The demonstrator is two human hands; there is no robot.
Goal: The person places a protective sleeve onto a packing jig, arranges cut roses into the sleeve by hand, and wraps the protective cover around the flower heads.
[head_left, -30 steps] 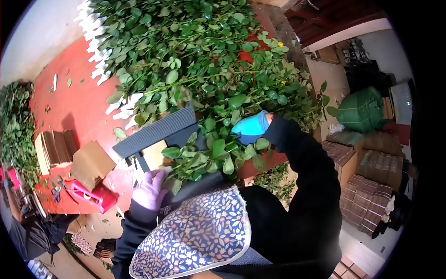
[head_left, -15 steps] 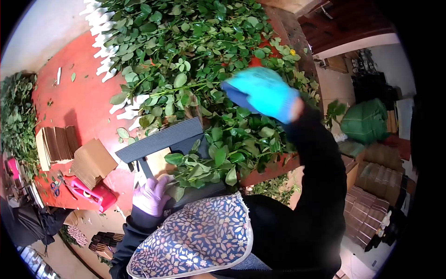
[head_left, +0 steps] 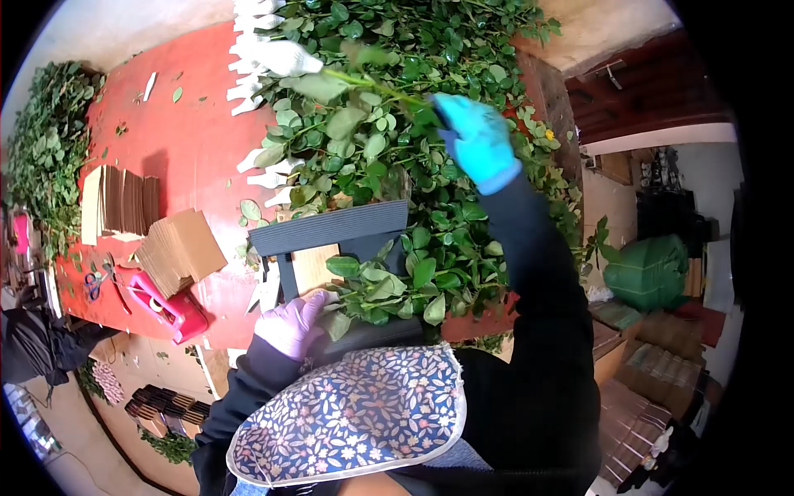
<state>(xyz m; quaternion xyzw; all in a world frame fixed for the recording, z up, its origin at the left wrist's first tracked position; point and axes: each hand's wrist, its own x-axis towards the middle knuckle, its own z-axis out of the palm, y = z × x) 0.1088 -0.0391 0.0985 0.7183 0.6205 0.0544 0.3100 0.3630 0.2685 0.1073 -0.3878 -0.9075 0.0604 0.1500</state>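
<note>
My right hand (head_left: 475, 140), in a bright blue glove, is closed round the green stem of a rose (head_left: 364, 80). The rose's head is covered by a white sleeve (head_left: 285, 59) and points left, above the pile of leafy stems (head_left: 397, 132). My left hand (head_left: 289, 326), in a lilac glove, has its fingers curled at the near left of a dark ribbed stand (head_left: 331, 227). Leafy stems (head_left: 385, 289) lie in the stand beside that hand, over brown cardboard (head_left: 317, 266). What the left fingers hold is hidden.
On the red table (head_left: 198, 107) stand cardboard sheets (head_left: 124, 202) and a second cardboard stack (head_left: 182, 248). A pink tool (head_left: 169, 310) and scissors (head_left: 93, 285) lie near its front edge. More greenery (head_left: 50, 157) is at far left; a green bundle (head_left: 649, 273) sits at right.
My right hand has moved slightly left and down, and a white-sleeved rose now shows in it. The view has shifted, while my left hand stays by the stand.
</note>
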